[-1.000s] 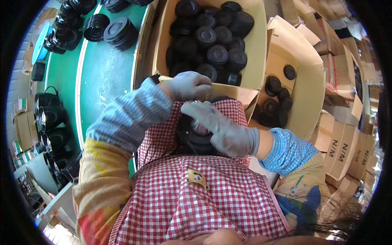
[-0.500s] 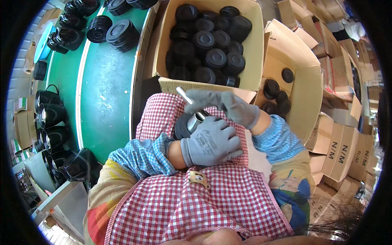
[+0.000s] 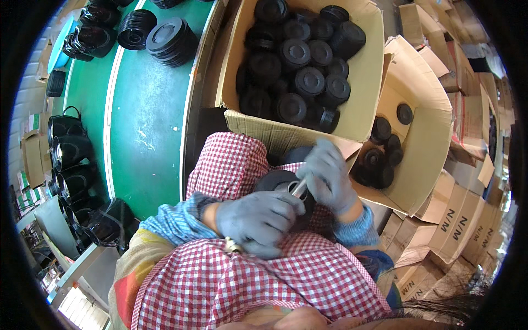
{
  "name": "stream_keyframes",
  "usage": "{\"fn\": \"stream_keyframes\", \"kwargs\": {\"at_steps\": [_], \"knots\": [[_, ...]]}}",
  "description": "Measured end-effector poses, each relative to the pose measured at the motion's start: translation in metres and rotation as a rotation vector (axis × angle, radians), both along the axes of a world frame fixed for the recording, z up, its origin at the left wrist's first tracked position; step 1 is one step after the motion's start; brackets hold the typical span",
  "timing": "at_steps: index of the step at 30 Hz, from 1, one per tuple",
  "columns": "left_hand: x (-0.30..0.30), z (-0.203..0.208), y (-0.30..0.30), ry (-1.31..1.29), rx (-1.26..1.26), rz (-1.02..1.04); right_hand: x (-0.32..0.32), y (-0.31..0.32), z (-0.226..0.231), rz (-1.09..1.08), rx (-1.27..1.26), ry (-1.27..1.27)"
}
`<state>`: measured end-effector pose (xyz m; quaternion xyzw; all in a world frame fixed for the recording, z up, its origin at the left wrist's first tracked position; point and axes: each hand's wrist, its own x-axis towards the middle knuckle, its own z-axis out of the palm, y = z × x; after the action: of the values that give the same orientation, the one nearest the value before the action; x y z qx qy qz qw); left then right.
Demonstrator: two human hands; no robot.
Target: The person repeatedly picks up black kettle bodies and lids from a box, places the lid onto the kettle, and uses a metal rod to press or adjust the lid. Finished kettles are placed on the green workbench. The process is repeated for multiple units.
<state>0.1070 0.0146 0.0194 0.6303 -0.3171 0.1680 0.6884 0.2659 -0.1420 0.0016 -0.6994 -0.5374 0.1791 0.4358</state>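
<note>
In my lap, partly under both hands, lies a black round part point(image 3: 273, 180) with a small metal ring point(image 3: 293, 187) at its middle. My gloved left hand point(image 3: 257, 221) is curled over its near side, and the fingertips are beside the ring. My gloved right hand point(image 3: 330, 179) grips a silver metal rod point(image 3: 300, 189), held at a slant with its lower end at the ring. Whether the rod goes into the ring is hard to make out through the blur. Another dark round shape point(image 3: 297, 155) shows behind the right hand, mostly hidden.
Ahead stands a cardboard box point(image 3: 291, 127) full of black round lids point(image 3: 309, 81). A second box point(image 3: 426, 159) to its right holds several more. On the left, a green work surface point(image 3: 146, 121) carries stacks of black discs point(image 3: 171, 41) and glossy black pots point(image 3: 71, 151).
The rod has swung from pointing up and left to a slant under my right hand, which has risen and turned. My left hand has shifted left. The boxes appear further right.
</note>
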Motion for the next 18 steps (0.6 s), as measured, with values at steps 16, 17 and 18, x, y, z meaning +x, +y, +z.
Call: {"fn": "stream_keyframes", "kwargs": {"at_steps": [16, 17, 18], "knots": [[-0.156, -0.033, 0.022, 0.006, 1.412, 0.181, 0.038, -0.009, -0.041, -0.625, -0.112, 0.936], [-0.148, -0.031, 0.02, 0.04, 1.438, 0.125, 0.036, -0.004, -0.047, -0.63, -0.114, 0.957], [-0.141, -0.026, 0.022, 0.098, 1.463, 0.073, 0.038, 0.0, -0.058, -0.577, -0.051, 1.033]]}}
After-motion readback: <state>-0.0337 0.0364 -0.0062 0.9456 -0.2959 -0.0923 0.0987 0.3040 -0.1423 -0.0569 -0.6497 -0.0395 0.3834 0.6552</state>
